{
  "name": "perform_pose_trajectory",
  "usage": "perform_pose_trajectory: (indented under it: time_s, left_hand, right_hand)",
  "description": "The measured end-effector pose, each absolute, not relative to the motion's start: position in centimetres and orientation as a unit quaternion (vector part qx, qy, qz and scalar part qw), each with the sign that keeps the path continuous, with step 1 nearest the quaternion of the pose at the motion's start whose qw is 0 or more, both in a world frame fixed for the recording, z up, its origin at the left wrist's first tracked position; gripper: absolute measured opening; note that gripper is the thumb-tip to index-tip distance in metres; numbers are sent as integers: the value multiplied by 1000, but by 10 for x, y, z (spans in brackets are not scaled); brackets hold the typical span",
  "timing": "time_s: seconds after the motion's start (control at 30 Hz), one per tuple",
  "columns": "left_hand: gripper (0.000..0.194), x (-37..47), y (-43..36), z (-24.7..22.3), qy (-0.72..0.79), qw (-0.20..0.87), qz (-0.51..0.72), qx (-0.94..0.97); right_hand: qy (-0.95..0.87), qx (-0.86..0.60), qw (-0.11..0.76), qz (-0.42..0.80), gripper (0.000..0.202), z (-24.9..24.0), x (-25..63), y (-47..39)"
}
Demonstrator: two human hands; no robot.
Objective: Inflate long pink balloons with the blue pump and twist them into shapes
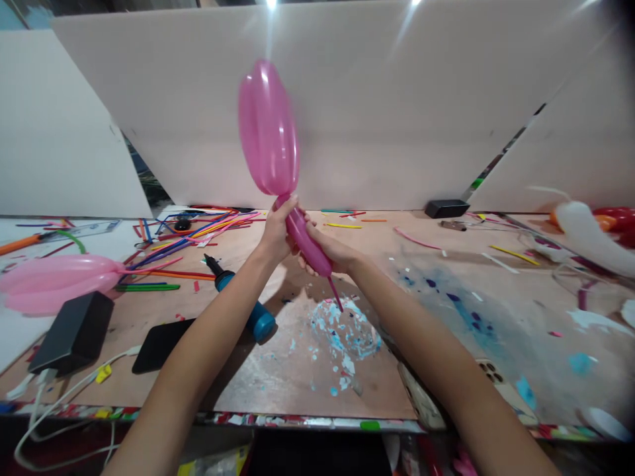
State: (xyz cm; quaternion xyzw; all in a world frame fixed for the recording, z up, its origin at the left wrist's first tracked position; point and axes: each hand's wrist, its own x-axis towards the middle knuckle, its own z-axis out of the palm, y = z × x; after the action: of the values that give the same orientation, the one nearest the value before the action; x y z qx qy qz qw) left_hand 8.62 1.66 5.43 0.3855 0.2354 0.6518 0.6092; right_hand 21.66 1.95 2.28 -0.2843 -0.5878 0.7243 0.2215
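A magenta modelling balloon (270, 132) stands up from my hands, its upper part bunched into long inflated lobes. My left hand (278, 228) is wrapped around it just below the lobes, at the narrow joint. Lower down, my right hand (330, 248) grips the single inflated section from the right side. Some fingers of both hands are hidden behind the balloon. Its thin uninflated tail points down toward the table. Beyond my left forearm lies a blue hand pump (258, 322) with a black nozzle.
Uninflated balloons (218, 228) lie scattered at the back left. A light pink balloon (64, 281), a black box (74, 330) with white cables and a black phone (161, 347) are on the left. Paint flecks (347, 334) mark the wooden table. A white balloon (595, 235) lies right; white boards (372, 99) stand behind.
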Motion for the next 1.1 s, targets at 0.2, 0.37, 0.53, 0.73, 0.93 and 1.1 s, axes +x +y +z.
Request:
perform_pose_trajectory:
  time_s: [0.2, 0.37, 0.53, 0.73, 0.93, 1.1]
  left_hand:
    - [28, 85, 21, 51, 234, 629, 676, 303]
    - [24, 86, 23, 48, 235, 644, 679, 265]
    - [21, 88, 23, 50, 241, 644, 681, 254]
    - [21, 88, 23, 51, 235, 642, 686, 248]
    - [22, 87, 24, 51, 222, 638, 689, 261]
    - [24, 89, 24, 49, 219, 634, 692, 267]
  right_hand:
    - [-626, -366, 286, 626, 64, 14, 198, 10]
    - [-615, -381, 301, 621, 60, 13, 195, 8]
    - [-618, -375, 311, 617, 60, 13, 193, 7]
    - [-619, -395, 329, 594, 59, 18, 190, 3]
    - [-640, -390, 341, 568, 61, 17, 188, 3]
    - [-644, -392, 346, 558, 61, 16, 186, 3]
